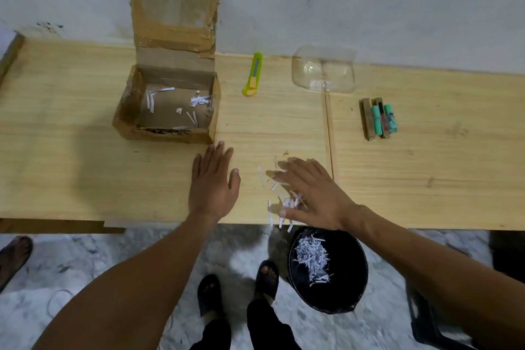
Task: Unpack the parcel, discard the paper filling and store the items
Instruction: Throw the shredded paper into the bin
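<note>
Mostly paper shreds (pixel 284 199) under the right hand (pixel 315 193) (flat, blurred), table edge.

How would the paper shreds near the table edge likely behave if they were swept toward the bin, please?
The paper shreds look thin and loose, so they would probably scatter rather than slide together. Some already overhang the table edge, so they likely drop easily into the bin.

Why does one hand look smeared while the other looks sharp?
Head view: the right hand is motion-blurred over the paper shreds; the left hand lies flat and crisp on the table. The wide lens bows the table's edges.
</note>
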{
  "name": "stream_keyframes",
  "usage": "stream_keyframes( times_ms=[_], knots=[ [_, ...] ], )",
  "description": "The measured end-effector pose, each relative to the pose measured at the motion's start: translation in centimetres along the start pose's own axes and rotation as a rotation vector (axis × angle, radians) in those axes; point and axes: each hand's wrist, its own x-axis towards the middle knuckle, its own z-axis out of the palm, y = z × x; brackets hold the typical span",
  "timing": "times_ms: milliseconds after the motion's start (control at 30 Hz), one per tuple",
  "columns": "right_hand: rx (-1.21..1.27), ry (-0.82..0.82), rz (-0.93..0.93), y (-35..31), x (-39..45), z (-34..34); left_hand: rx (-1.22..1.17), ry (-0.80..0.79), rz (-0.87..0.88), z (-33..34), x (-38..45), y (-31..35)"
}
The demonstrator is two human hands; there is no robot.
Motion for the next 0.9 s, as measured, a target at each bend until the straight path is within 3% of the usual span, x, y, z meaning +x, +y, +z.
stream_keyframes(
  times_ms=[200,433,667,800,900],
  knots=[
    [-0.092,0.052,0.099,-1.2,-0.1,4.1,-0.005,0.002,-0.004,0.1,0.0,0.0],
    [-0.081,0.189,0.087,-1.6,5.0,5.0,0.019,0.008,0.005,0.2,0.0,-0.1],
    [-0.033,0.454,0.091,-0.2,6.6,5.3,0.014,0.019,0.008,0.3,-0.1,-0.1],
    [0.03,0.493,0.107,-0.1,6.8,4.7,0.005,0.01,0.007,0.2,0.0,-0.1],
    [0.03,0.427,0.157,-1.6,5.9,3.9,0.002,0.01,0.004,0.1,0.1,0.0]
  ],
)
